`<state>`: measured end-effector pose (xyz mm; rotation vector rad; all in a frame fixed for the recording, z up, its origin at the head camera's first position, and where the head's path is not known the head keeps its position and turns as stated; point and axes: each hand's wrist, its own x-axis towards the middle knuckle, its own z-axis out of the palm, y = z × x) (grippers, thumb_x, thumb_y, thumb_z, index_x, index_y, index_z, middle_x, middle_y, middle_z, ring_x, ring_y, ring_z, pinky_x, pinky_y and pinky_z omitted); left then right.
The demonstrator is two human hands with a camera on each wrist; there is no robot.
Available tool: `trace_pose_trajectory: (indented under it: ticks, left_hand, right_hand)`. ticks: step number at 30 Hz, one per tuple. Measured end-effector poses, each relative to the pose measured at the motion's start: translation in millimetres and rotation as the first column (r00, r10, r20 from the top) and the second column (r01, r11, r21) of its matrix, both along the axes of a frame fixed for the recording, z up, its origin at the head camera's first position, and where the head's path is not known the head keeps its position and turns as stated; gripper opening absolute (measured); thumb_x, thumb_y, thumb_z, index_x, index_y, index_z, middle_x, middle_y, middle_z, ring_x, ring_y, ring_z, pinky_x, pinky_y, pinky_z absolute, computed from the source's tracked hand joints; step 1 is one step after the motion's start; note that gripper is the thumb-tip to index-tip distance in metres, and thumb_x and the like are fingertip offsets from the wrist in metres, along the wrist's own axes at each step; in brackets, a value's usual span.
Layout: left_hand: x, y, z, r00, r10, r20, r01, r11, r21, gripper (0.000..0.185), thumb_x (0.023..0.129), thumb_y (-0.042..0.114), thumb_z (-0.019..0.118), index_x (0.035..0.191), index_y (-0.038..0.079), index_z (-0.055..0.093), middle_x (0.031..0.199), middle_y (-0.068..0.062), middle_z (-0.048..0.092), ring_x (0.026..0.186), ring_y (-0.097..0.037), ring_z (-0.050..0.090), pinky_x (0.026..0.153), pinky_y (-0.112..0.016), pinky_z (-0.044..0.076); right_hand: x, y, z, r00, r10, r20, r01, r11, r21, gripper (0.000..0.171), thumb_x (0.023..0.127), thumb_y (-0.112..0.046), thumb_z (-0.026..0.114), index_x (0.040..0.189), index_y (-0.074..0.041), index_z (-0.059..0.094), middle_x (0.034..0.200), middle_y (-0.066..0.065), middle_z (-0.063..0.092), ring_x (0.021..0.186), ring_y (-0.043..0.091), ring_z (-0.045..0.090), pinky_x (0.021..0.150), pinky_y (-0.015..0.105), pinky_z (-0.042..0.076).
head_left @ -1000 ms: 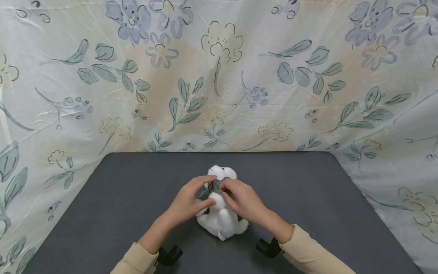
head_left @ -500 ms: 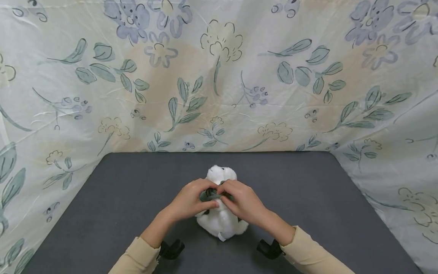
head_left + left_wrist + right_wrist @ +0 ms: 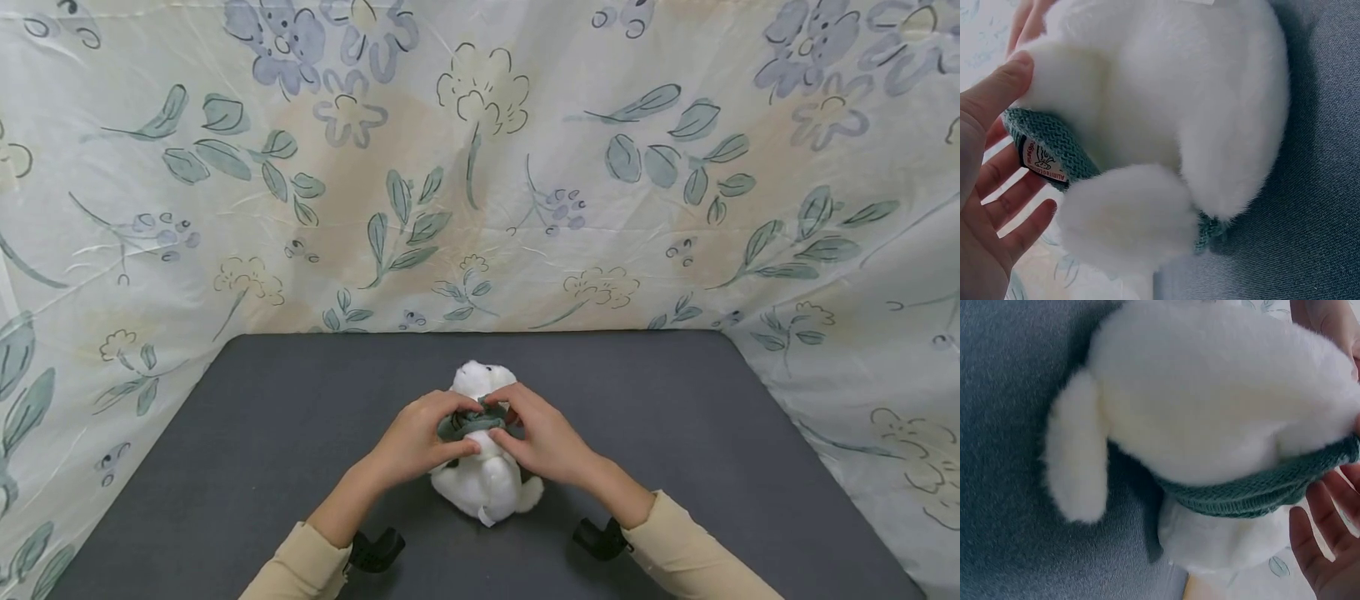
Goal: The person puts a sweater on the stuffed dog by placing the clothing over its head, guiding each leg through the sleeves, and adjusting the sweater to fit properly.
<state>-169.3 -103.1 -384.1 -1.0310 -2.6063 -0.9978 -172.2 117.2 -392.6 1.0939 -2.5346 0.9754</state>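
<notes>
Hands [image 3: 480, 437] pinch plush toy's [image 3: 483, 483] green scarf [image 3: 465, 423].

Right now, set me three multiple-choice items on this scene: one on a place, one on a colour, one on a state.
1. Where is the toy?
A. on the grey mat
B. hung on the curtain
C. in a box

2. What colour is the scarf?
A. red
B. green
C. yellow

3. What are the hands doing?
A. lying flat on the mat
B. both holding the scarf
C. raised in the air

Key: 1 A, the white toy sits on the mat below the curtain. 2 B, the knit looks grey-green. 3 B, the left hand and right hand meet at the scarf.
</notes>
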Motion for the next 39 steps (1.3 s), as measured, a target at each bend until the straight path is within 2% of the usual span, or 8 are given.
trace_pose_trajectory:
  ticks: [6,11,17,22,26,33,36,39]
  left_hand:
    - [-2.1,-0.4,-1.6,0.999,-0.001,-0.039,0.001,1.0,0.002,0.045,0.074,0.036,0.075,0.113,0.018,0.062,0.107,0.007,0.062,0.094,-0.008,0.056,0.077,-0.028,0.048]
    - [-2.9,0.4,-3.0,0.999,-0.005,-0.047,0.006,1.0,0.007,0.043,0.072,0.035,0.077,0.109,0.019,0.062,0.093,0.008,0.061,0.082,-0.009,0.055,0.07,-0.024,0.046]
    - [-1.7,4.4,-3.0,1.0,0.005,0.006,-0.005,1.0,-0.008,0.043,0.072,0.035,0.076,0.109,0.019,0.062,0.084,0.011,0.056,0.075,-0.009,0.053,0.065,-0.022,0.043]
    - [-0.3,7.1,0.4,0.998,0.002,0.056,0.0,0.999,-0.049,0.045,0.075,0.035,0.074,0.114,0.018,0.061,0.083,0.011,0.054,0.073,-0.007,0.049,0.065,-0.022,0.042]
    - [0.2,7.0,2.0,0.998,0.006,0.061,-0.001,0.997,-0.08,0.038,0.077,0.038,0.071,0.108,0.017,0.064,0.083,0.01,0.056,0.073,-0.005,0.048,0.063,-0.022,0.042]
    - [0.3,7.0,0.7,0.997,0.065,-0.04,-0.069,0.992,-0.106,0.027,0.072,0.042,0.075,0.086,0.02,0.065,0.085,0.01,0.055,0.076,-0.006,0.048,0.064,-0.022,0.043]
    - [0.1,8.8,-2.1,0.993,0.066,-0.095,-0.074,0.994,-0.084,0.026,0.072,0.039,0.076,0.081,0.02,0.062,0.101,0.006,0.058,0.09,-0.011,0.052,0.072,-0.027,0.045]
    - [1.0,10.3,-4.6,0.995,0.052,-0.08,-0.057,0.997,-0.059,0.023,0.075,0.035,0.075,0.084,0.02,0.06,0.1,0.007,0.06,0.086,-0.009,0.054,0.068,-0.025,0.045]
  right_hand:
    - [-3.3,3.1,1.9,0.996,0.075,0.039,-0.076,0.997,0.024,0.031,0.089,-0.022,0.061,0.119,-0.016,0.052,0.112,-0.004,0.055,0.085,0.006,0.053,0.072,0.027,0.049]
    - [-5.1,5.6,4.6,0.991,0.086,0.102,-0.095,0.992,0.084,0.027,0.088,-0.029,0.062,0.111,-0.017,0.054,0.103,-0.006,0.054,0.079,0.008,0.049,0.069,0.024,0.045]
    - [-4.9,6.2,9.7,0.98,0.066,0.188,-0.094,0.985,0.143,0.032,0.084,-0.037,0.065,0.107,-0.017,0.054,0.095,-0.008,0.053,0.078,0.007,0.046,0.068,0.022,0.042]
    - [-4.4,4.7,16.0,0.978,0.063,0.198,-0.098,0.98,0.176,0.027,0.082,-0.033,0.068,0.1,-0.017,0.055,0.086,-0.009,0.049,0.074,0.007,0.044,0.066,0.021,0.04]
    - [-4.4,4.6,15.9,0.976,0.077,0.205,-0.112,0.98,0.166,0.026,0.084,-0.031,0.067,0.101,-0.017,0.054,0.086,-0.009,0.049,0.074,0.008,0.045,0.066,0.021,0.04]
    - [-4.0,7.0,13.6,0.965,0.107,0.238,-0.133,0.987,0.095,0.018,0.087,-0.019,0.064,0.1,-0.018,0.052,0.088,-0.008,0.05,0.073,0.018,0.051,0.063,0.021,0.041]
    - [-4.4,7.5,12.4,0.971,0.125,0.203,-0.143,0.987,0.074,0.015,0.087,-0.013,0.062,0.096,-0.017,0.052,0.084,-0.007,0.049,0.071,0.02,0.051,0.061,0.02,0.041]
    - [-3.1,7.5,11.4,0.981,0.134,0.14,-0.143,0.988,0.056,0.013,0.088,-0.01,0.061,0.094,-0.016,0.052,0.085,-0.007,0.049,0.072,0.02,0.051,0.063,0.021,0.04]
